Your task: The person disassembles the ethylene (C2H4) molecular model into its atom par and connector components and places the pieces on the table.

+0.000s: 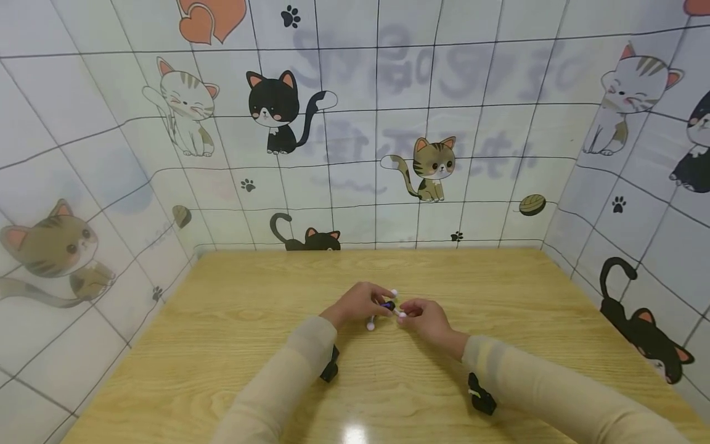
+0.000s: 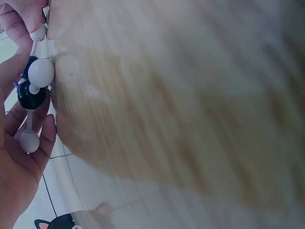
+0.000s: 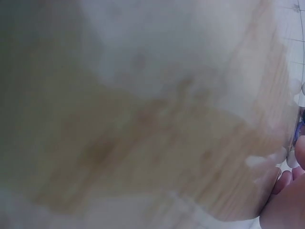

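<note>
Over the middle of the table, both hands hold a ball-and-stick molecular model (image 1: 390, 305). In the left wrist view it has black balls (image 2: 31, 98) joined by pale sticks to white balls (image 2: 41, 72), with a bit of purple beside them. My left hand (image 1: 359, 302) grips the model by its dark middle, its fingers partly hiding it. My right hand (image 1: 429, 320) pinches a white end ball (image 1: 402, 315) on the right side. Another white ball (image 1: 370, 325) sticks out below the left hand. At the right wrist view's edge, only part of the right hand (image 3: 286, 200) shows.
The wooden table (image 1: 266, 277) reaches back to a wall covering (image 1: 355, 142) printed with cartoon cats and grid lines. Similar covering stands on the left and right. Dark wrist-worn devices sit under the left sleeve (image 1: 307, 345) and right sleeve (image 1: 516, 364).
</note>
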### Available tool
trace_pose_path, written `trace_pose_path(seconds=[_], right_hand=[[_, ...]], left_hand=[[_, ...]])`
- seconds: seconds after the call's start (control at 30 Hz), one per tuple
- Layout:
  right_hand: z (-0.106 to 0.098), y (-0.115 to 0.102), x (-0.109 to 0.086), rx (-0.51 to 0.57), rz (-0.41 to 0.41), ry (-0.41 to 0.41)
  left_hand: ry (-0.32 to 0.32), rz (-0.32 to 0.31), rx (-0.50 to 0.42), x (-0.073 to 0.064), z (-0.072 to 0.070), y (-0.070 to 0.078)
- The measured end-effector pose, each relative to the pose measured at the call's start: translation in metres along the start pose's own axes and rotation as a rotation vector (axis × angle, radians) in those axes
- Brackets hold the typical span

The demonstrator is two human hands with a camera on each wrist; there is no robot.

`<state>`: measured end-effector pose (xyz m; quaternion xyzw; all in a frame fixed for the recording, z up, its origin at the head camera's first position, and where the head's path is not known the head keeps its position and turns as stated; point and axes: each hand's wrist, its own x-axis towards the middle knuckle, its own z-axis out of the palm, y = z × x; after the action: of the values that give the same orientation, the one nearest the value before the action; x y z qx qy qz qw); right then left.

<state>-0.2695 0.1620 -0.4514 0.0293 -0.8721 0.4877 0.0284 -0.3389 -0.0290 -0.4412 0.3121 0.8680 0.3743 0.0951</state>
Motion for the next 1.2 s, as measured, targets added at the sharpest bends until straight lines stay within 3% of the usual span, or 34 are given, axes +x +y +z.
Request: trace_pose_path(seconds=[0.43, 0.63, 0.9, 1.2], right_hand=[[-0.001, -0.002, -0.003, -0.003, -0.007, 0.000], [-0.002, -0.003, -0.003, 0.047, -0.006, 0.008], [-0.003, -0.001, 0.000, 0.110, -0.032, 0.007], [-0.003, -0.010, 0.000, 0.127, -0.079, -0.028]], left_hand=[[0.035, -0.022, 0.001, 0.000, 0.004, 0.001], [0.070, -0.015, -0.011, 0.001, 0.004, -0.002], [0.069, -0.026, -0.144, -0.007, 0.001, 0.000], [0.079, 0.018, -0.232, -0.014, -0.001, 0.001]])
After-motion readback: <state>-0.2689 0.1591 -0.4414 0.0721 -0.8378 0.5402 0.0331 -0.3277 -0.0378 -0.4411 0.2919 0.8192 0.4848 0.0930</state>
